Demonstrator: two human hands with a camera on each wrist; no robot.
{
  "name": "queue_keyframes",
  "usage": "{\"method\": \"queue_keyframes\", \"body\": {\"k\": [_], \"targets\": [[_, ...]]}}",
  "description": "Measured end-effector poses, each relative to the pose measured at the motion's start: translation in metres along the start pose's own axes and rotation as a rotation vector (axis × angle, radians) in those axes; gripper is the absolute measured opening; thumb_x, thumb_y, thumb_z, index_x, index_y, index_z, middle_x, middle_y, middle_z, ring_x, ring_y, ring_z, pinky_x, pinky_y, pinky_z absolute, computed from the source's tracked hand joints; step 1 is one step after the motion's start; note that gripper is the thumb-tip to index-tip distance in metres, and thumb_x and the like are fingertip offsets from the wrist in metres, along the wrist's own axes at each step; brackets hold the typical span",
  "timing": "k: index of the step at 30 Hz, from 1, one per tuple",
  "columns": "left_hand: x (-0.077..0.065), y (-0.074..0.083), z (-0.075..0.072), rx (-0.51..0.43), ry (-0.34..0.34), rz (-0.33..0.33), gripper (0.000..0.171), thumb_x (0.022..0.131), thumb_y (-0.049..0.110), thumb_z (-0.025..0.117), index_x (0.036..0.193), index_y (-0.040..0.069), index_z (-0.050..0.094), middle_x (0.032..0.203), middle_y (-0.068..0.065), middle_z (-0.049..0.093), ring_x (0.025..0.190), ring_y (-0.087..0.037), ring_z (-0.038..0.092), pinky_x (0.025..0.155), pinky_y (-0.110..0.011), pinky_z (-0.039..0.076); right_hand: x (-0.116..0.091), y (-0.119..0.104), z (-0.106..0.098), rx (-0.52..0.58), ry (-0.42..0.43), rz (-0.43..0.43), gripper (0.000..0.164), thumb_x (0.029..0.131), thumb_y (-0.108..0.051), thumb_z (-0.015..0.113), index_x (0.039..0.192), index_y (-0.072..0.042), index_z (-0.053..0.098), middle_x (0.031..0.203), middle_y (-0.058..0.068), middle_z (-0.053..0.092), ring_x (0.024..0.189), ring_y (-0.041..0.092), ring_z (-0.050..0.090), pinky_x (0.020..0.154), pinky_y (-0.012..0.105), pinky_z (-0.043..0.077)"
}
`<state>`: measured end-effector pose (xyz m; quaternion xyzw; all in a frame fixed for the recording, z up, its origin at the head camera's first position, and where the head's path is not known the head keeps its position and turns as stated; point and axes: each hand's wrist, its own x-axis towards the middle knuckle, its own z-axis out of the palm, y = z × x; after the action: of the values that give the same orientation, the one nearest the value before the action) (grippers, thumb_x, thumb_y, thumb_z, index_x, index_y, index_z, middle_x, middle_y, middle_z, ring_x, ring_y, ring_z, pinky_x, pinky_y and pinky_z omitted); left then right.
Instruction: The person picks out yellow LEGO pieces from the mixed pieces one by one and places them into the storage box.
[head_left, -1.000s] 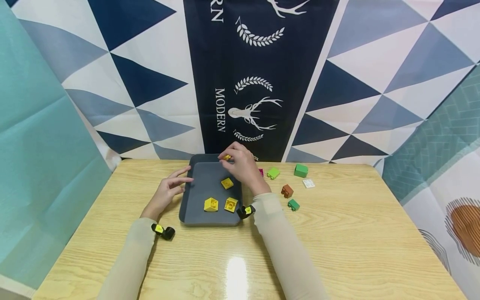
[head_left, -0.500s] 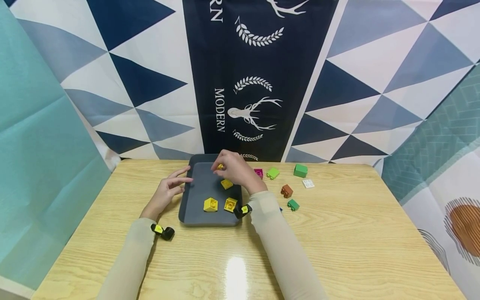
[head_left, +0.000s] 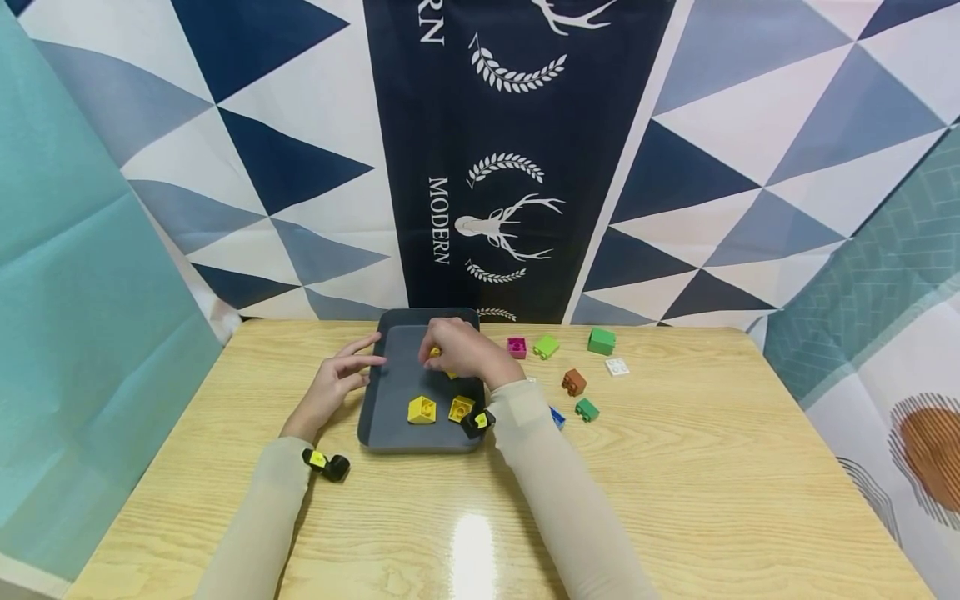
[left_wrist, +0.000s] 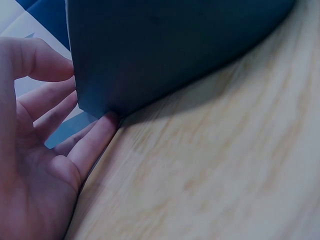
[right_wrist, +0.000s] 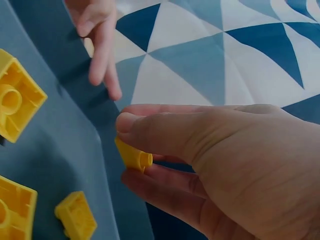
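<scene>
In the head view, a grey tray (head_left: 386, 434) lies on the table. My right hand (head_left: 463, 350) is over its far half. Between thumb and fingers it pinches a small yellow toy brick (right_wrist: 131, 154), clearest in the right wrist view. A yellow sloped brick (head_left: 422, 409) and an upturned yellow brick (head_left: 460, 407) lie in the tray's near half. Another yellow brick (head_left: 452, 374) is mostly hidden under the right hand. At the tray's left side, my left hand (head_left: 333, 387) touches the rim and wall with extended fingers (left_wrist: 95, 142).
Right of the tray are bricks in magenta (head_left: 516, 347), lime (head_left: 546, 347), green (head_left: 601, 341), white (head_left: 617, 367), brown (head_left: 573, 382) and dark green (head_left: 587, 409). A blue brick (head_left: 557, 417) shows beside the right sleeve. A patterned cloth (head_left: 495, 167) hangs behind the table (head_left: 712, 467).
My right hand has moved nearer and slightly left over the tray, lower in the view, still pinching the yellow brick. The magenta and blue bricks have come into sight. My left hand stays put.
</scene>
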<state>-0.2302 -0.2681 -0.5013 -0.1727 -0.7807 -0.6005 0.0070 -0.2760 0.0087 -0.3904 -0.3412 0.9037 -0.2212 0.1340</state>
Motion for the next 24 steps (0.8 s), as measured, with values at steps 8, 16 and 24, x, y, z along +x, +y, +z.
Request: {"method": "queue_keyframes", "body": {"k": [8, 16, 24], "targets": [[-0.001, 0.001, 0.001, -0.010, 0.010, 0.010, 0.038, 0.103, -0.011, 0.056, 0.138, -0.015, 0.071, 0.181, -0.028, 0.038, 0.173, -0.052, 0.023, 0.110, -0.005, 0.045, 0.014, 0.015, 0.021, -0.049, -0.049, -0.026, 0.011, 0.105, -0.014, 0.080, 0.108, -0.012, 0.090, 0.115, 0.004, 0.076, 0.113, 0.021, 0.067, 0.110, 0.044, 0.057], [0.000, 0.001, 0.001, -0.018, 0.006, 0.004, 0.038, 0.104, -0.010, 0.056, 0.138, -0.015, 0.071, 0.181, -0.028, 0.038, 0.174, -0.052, 0.021, 0.111, -0.004, 0.044, 0.007, 0.005, 0.023, -0.041, -0.102, 0.021, 0.012, 0.105, -0.010, 0.079, 0.110, -0.011, 0.090, 0.118, 0.007, 0.076, 0.115, 0.024, 0.070, 0.112, 0.043, 0.060], [0.000, 0.000, 0.000, -0.028, 0.001, -0.010, 0.039, 0.105, -0.008, 0.055, 0.140, -0.013, 0.071, 0.183, -0.025, 0.037, 0.175, -0.048, 0.021, 0.111, -0.005, 0.045, 0.036, 0.042, 0.052, -0.065, -0.145, -0.002, 0.009, 0.103, -0.018, 0.083, 0.103, -0.022, 0.091, 0.118, -0.004, 0.081, 0.116, 0.015, 0.071, 0.109, 0.039, 0.061]]}}
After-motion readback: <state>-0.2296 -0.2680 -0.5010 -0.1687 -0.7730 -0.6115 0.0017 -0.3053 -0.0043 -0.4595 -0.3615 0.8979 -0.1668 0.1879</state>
